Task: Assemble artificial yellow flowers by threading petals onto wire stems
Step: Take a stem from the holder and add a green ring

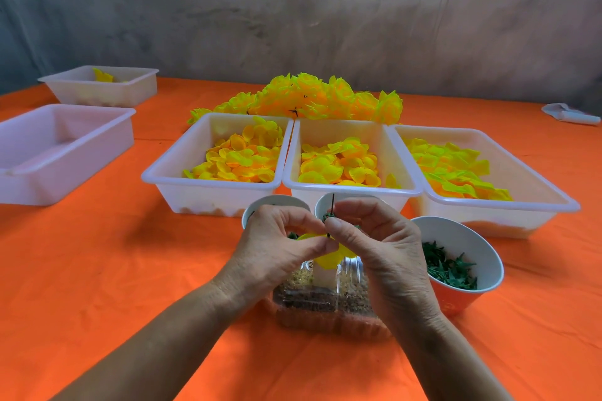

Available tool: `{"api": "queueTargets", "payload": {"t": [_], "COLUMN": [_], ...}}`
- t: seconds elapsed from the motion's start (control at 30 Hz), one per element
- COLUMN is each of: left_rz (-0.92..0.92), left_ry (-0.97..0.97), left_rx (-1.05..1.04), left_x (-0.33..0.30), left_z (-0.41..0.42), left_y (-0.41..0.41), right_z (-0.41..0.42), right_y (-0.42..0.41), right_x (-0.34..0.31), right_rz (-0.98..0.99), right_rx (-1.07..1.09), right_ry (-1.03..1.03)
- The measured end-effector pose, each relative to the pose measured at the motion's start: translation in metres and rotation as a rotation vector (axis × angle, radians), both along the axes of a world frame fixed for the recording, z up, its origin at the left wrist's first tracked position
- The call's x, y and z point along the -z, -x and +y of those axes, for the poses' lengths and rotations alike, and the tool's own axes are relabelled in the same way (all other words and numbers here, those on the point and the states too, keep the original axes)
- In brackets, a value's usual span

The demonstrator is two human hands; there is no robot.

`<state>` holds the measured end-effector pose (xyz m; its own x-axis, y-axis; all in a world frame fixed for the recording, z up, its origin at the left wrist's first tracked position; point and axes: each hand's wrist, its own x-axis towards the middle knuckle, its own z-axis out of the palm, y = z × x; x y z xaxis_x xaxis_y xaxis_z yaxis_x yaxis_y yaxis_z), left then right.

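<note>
1. On orange counter [97, 270]: five white plastic trays, three [351, 187] in a row holding loose yellow fabric petals [338, 163].
2. Three paper cups [462, 257].
3. Left hand [277, 247] grip pinches yellow petal [329, 259]; right hand [381, 244] grip pinches thin dark wire stem [333, 205], above clear box [325, 306].

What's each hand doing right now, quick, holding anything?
Left hand: pinching the yellow petal at the wire stem.
Right hand: pinching the wire stem just above the petal.

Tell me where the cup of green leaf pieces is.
In the head view, the cup of green leaf pieces stands on the orange tablecloth just right of the right hand, in front of the rightmost petal tray.
</note>
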<state>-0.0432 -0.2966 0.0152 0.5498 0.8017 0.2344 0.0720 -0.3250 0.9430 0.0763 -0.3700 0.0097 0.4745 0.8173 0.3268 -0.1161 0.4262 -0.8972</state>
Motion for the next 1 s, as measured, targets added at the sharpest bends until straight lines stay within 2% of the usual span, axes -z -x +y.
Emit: {"api": "queueTargets", "payload": {"t": [0.1, 0.47, 0.63, 0.8, 1.0], "left_rz": [0.037, -0.141, -0.098, -0.038, 0.009], "left_ry": [-0.019, -0.024, -0.174, -0.254, -0.259], "left_rx": [0.034, -0.036, -0.072, -0.091, -0.057], "left_x": [0.003, 0.001, -0.002, -0.003, -0.003], "left_z": [0.001, -0.003, -0.001, 0.0, 0.006], "left_y": [0.005, 0.007, 0.007, 0.007, 0.007], "right_z": [-0.003, -0.005, -0.007, -0.006, -0.004], "right_y": [-0.002, -0.005, -0.01, -0.011, -0.016], "right_x": [0.004, 0.005, -0.002, -0.006, -0.012], "right_rz": [-0.024, -0.13, -0.319, -0.285, -0.434], "right_rx": [-0.019, -0.009, -0.003, -0.041, 0.001], "right_ry": [0.025, 0.113, 0.122, 0.156, 0.244]}}
